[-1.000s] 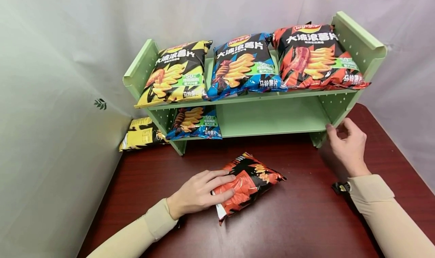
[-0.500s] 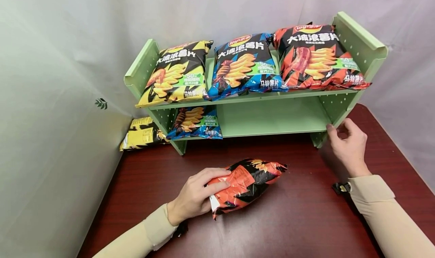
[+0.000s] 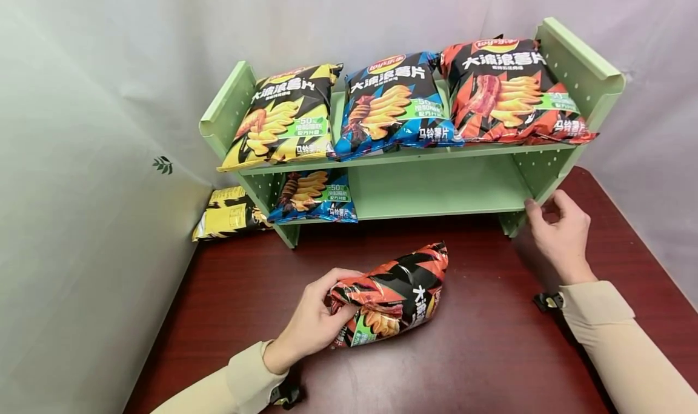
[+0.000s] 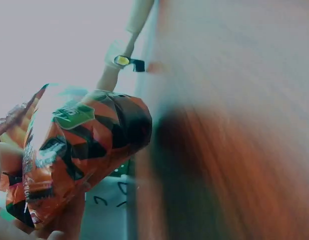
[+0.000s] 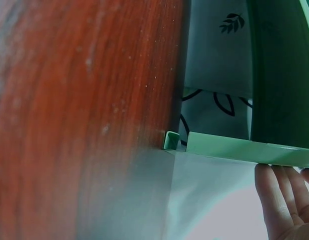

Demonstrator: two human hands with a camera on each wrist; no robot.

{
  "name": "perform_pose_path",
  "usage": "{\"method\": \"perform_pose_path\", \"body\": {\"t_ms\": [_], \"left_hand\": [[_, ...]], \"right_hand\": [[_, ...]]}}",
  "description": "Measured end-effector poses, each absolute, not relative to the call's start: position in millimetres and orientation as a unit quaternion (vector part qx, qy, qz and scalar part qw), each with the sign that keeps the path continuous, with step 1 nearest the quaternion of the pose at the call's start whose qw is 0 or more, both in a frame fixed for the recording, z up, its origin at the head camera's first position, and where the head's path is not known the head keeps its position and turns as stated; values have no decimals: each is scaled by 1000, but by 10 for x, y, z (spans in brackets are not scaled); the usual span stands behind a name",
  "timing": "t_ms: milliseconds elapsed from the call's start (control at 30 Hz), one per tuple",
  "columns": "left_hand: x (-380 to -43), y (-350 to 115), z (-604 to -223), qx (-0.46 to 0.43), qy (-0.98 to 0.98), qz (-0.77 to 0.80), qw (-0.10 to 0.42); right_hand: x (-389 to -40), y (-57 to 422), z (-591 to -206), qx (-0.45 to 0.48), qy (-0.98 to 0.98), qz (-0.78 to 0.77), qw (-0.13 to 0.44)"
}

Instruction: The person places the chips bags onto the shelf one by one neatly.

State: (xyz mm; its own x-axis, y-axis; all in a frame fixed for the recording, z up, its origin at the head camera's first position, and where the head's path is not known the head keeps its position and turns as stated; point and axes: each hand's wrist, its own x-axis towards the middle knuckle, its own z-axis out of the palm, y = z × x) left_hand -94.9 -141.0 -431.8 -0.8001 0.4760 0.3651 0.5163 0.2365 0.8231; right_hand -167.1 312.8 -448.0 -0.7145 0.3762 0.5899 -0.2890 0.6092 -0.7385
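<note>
My left hand (image 3: 313, 317) grips one end of a red and black bag of potato chips (image 3: 400, 293), thumb on the near face and fingers behind. The bag is tilted above the table, its printed front partly turned up. In the left wrist view the same chip bag (image 4: 89, 145) looks crumpled between thumb and fingers. My right hand (image 3: 561, 232) touches the right side of a green two-tier rack (image 3: 436, 186). In the right wrist view, fairly straight fingers (image 5: 274, 195) rest against the outside of the rack's side panel (image 5: 219, 145).
The upper tier carries a yellow bag (image 3: 283, 114), a blue bag (image 3: 395, 105) and a red bag (image 3: 512, 93). Another blue bag (image 3: 313, 196) lies on the lower tier at left. A yellow bag (image 3: 229, 214) lies on the table (image 3: 469, 353) by the left curtain (image 3: 82, 220).
My left hand has lifted the red chip bag and turned it over, from its back showing to its printed front showing. The right hand stays at the rack's side.
</note>
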Motion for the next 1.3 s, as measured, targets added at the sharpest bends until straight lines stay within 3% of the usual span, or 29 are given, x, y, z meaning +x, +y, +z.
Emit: {"method": "perform_pose_path", "body": {"t_ms": [267, 467, 900, 1300], "left_hand": [[-894, -1358, -4389, -173, -752, -625, -121], [-874, -1270, -4467, -33, -692, -695, -192], [-822, -1077, -4642, 112, -565, -790, -211], [-751, -1004, -4641, 139, -562, -787, -213]], "right_hand": [[-1668, 3135, -4486, -31, -814, 443, 374], [-1671, 3137, -4484, -32, -813, 448, 370], [-1663, 3124, -4480, -35, -814, 448, 369], [-1654, 3113, -4459, -38, -815, 446, 369]]}}
